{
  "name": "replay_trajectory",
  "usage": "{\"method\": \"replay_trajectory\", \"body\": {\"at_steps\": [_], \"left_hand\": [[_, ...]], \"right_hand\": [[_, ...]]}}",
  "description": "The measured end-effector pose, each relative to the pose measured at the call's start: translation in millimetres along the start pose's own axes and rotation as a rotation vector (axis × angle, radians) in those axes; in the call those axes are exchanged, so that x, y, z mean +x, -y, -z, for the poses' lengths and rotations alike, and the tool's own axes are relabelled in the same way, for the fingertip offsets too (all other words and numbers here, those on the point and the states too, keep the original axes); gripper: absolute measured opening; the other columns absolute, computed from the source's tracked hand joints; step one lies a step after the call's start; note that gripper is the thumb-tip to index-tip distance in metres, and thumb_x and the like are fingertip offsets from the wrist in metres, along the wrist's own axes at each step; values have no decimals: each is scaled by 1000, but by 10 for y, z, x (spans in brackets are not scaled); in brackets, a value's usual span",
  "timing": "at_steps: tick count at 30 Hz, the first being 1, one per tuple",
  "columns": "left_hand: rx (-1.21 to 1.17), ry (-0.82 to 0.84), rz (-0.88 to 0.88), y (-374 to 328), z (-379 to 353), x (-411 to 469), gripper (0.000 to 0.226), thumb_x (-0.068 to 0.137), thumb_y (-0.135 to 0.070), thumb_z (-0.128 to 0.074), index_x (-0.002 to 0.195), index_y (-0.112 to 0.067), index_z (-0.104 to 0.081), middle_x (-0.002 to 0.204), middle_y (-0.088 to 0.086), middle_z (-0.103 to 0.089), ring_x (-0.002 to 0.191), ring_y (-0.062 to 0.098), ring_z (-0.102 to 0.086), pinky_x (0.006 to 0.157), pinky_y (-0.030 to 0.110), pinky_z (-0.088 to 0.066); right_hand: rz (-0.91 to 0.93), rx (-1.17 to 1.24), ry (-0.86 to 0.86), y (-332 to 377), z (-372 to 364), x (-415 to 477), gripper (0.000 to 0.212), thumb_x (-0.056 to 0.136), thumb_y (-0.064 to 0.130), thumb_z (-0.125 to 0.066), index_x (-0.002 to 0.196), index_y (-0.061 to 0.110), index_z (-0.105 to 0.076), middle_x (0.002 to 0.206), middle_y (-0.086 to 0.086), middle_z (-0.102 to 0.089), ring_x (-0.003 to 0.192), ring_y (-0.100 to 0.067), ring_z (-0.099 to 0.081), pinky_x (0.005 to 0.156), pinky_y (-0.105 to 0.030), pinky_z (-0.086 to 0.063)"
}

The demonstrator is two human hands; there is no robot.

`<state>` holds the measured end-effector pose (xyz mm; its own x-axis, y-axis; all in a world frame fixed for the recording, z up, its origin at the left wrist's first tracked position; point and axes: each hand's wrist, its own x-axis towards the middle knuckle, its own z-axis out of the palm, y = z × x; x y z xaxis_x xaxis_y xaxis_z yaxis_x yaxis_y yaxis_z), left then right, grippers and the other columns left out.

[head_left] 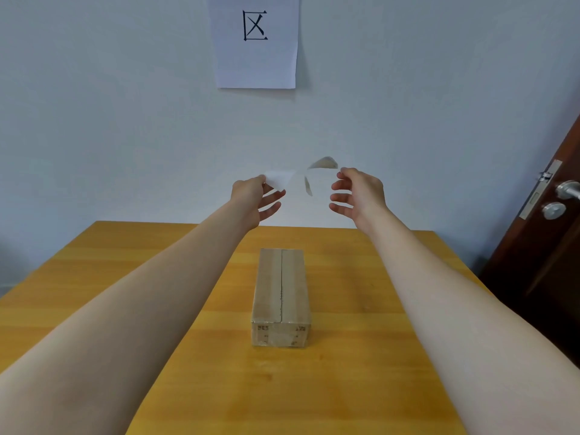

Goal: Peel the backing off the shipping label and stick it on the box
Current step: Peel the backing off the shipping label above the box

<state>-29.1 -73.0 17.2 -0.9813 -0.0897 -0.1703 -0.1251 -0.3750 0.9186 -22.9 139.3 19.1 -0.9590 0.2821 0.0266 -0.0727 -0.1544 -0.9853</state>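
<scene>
Two hands are raised above the far edge of the surface [125, 277]: the left hand [251, 196] pinches a white label [279, 178], the right hand [357, 193] pinches its blurred backing [323, 163]. The box [281, 293] lies below, between the forearms.

A white sheet [255, 42] on the wall bears the black character "区".

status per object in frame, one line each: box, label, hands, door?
cardboard box: closed, flaps shut, flat on the table, no label on top
shipping label: off the table, being peeled apart between both hands
left hand: pinching the label's white sheet
right hand: pinching the other layer
door: only its edge shows
</scene>
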Motion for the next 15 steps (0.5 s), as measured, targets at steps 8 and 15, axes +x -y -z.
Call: {"method": "replay_trajectory", "body": {"at_steps": [8, 15], "left_hand": [[-50, -35, 5, 5, 29, -19, 27, 109, -9, -34, 123, -9, -56, 122, 14, -76, 83, 22, -78, 60, 31, -61], [-122, -106, 31, -32, 119, 9, 31, 107, -5, -33, 124, -6, -59, 117, 14, -78, 79, 22, -77, 62, 32, -60]], "right_hand": [[-56, 23, -6, -78, 37, 41, 15, 98, 25, -66, 99, 11, -71, 84, -8, -71, 69, -27, -66, 65, -37, -62], [-101, 98, -49, -119, 92, 67, 14, 99, 24, -66, 98, 11, -70, 81, -6, -69, 68, -25, -65, 63, -35, -60]]}}
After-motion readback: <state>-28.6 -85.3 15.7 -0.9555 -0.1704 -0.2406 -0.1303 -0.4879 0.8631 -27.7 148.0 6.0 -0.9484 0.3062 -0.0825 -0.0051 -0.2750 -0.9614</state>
